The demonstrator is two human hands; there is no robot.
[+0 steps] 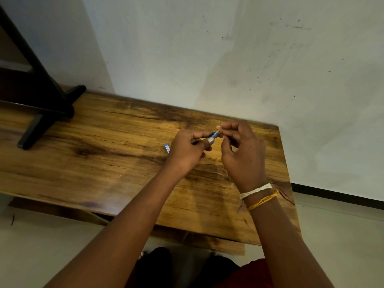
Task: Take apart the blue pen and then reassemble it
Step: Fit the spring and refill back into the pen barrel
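Observation:
Above the wooden table my left hand is closed around the blue pen, and only a short blue stretch and its pale tip show past my thumb. My right hand pinches that tip between thumb and forefinger. A small blue piece, perhaps the pen's cap, lies on the table just left of my left hand, partly hidden by it. The rest of the pen is covered by my fingers.
A black stand's base rests on the table's far left. A scuffed white wall runs directly behind the table. The table's right edge lies close to my right wrist, with pale floor beyond.

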